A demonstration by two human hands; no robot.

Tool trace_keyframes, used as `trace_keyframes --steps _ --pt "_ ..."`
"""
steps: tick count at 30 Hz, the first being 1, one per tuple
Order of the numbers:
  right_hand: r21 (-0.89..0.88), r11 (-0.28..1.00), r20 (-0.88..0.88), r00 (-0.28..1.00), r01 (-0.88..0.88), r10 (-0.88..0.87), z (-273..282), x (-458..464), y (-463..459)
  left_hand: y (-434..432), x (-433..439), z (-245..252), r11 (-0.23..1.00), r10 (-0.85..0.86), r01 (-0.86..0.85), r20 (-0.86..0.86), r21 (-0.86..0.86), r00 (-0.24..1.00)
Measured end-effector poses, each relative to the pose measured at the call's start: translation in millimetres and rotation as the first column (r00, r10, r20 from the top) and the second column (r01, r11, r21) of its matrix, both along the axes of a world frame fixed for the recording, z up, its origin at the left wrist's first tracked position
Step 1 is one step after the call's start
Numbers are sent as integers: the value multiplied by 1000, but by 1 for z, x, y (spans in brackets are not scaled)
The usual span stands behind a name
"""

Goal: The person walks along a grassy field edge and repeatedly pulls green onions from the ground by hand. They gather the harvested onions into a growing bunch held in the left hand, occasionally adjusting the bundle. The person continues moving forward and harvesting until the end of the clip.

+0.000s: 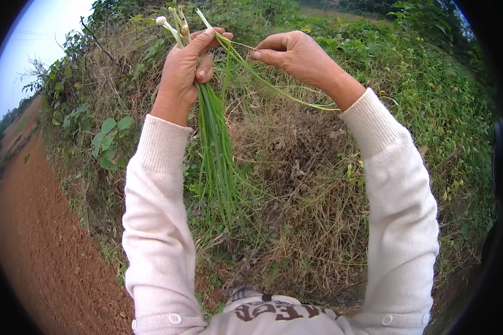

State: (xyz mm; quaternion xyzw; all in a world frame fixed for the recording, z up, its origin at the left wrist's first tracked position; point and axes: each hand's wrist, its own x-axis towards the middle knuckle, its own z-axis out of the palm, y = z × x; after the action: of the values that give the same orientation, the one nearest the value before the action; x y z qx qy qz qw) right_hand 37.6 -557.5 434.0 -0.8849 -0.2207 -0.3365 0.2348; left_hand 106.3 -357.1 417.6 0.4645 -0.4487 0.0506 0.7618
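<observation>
My left hand [191,63] is raised and closed around a bunch of thin green stalks [218,155] that look like wild onions. Their long leaves hang down below the fist, while pale stems and a round white bulb [161,20] stick out above it. One separate stalk [255,72] slants from the left fingertips down to the right, passing under my right wrist. Between thumb and forefinger, my right hand [291,54] pinches a thin yellowish strand [242,44] that reaches across to this stalk's upper part.
A bank of dry grass [302,167] and weeds lies before me. Broad-leaved plants [109,142] grow on the left, denser green growth [436,100] on the right. Bare reddish soil [46,234] runs along the left side.
</observation>
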Motion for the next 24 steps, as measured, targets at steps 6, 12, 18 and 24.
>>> trace_keyframes --steps 6,12,18,24 --pt "-17 999 229 972 49 -43 0 -11 -14 -12 7 -18 992 -53 57 -39 114 998" --pt "181 983 154 986 33 -61 8 -38 -23 -37 -1 -32 968 -79 85 -35 236 996" --pt "83 976 130 968 204 -213 12 -57 -37 -54 -2 -37 980 -63 70 -42 185 997" --pt "217 931 151 932 294 -330 8 -73 -60 -60 8 -40 976 33 -36 20 214 999"
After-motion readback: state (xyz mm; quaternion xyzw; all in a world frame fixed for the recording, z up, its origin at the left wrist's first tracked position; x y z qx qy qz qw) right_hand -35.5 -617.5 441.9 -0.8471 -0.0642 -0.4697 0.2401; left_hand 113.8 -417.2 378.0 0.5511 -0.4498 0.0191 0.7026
